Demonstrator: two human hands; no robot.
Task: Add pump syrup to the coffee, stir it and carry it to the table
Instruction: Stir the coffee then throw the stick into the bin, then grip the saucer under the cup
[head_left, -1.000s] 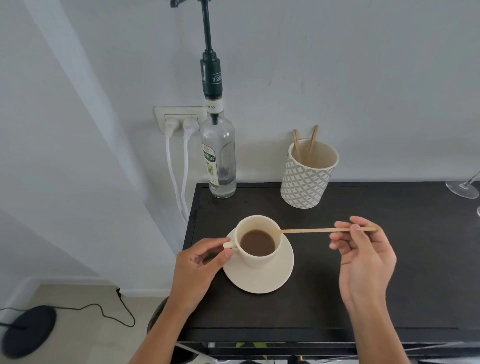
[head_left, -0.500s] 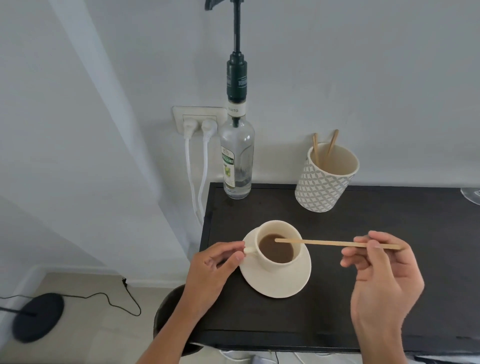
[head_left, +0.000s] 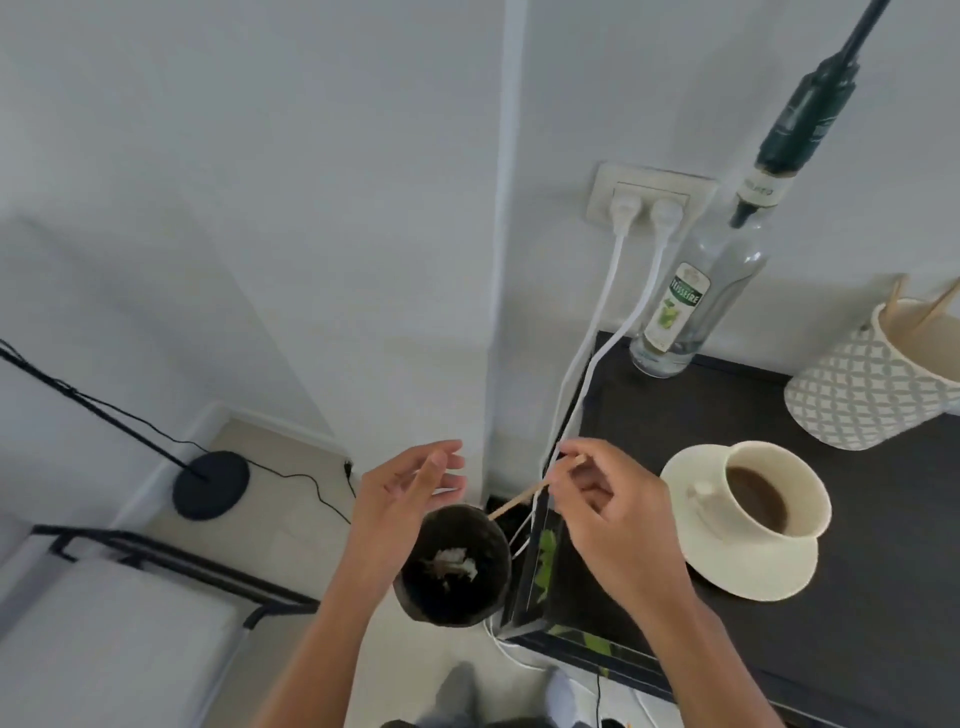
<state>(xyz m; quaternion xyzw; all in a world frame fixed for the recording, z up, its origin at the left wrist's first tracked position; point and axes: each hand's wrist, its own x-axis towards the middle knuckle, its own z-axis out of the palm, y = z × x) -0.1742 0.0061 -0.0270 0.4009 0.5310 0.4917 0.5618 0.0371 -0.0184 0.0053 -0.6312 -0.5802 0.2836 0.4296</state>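
Your right hand pinches the wooden stir stick between thumb and fingertips, the stick slanting down and left so its lower tip hangs over the rim of the dark waste bin on the floor (crumpled white scraps lie inside it). Your left hand is beside it, fingers spread and empty, hovering above the bin's left edge. The coffee cup sits on its cream saucer on the dark counter, to the right of your right hand and not touched by it, brown coffee inside and the handle turned toward you. Farther back at the counter's left corner stands the clear syrup bottle with its dark green pump, against the wall. At the far right, the patterned cup holds two more wooden sticks. Two white plugs sit in the wall socket left of the bottle.
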